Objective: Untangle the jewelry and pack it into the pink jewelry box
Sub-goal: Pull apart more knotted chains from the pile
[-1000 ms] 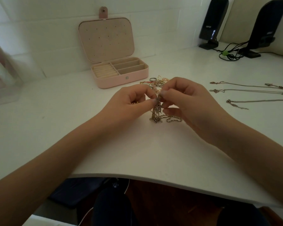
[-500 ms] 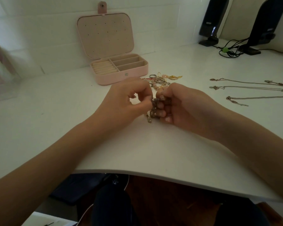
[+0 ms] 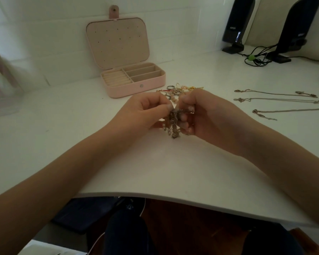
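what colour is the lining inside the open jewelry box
Beige, paler than the pink shell of the jewelry box; the head view shows it.

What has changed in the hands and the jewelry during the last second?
Both hands, left hand and right hand, drew the tangled chains toward the person, away from the loose jewelry pile, and bunched them tighter. Both still pinch the tangle. The open pink jewelry box and the three laid-out chains stayed as they were.

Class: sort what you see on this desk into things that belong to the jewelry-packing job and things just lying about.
Belongs: tangled chains in left hand and right hand; jewelry pile; laid-out chains; pink jewelry box.
Lying about: speakers; cables; blurred clear container.
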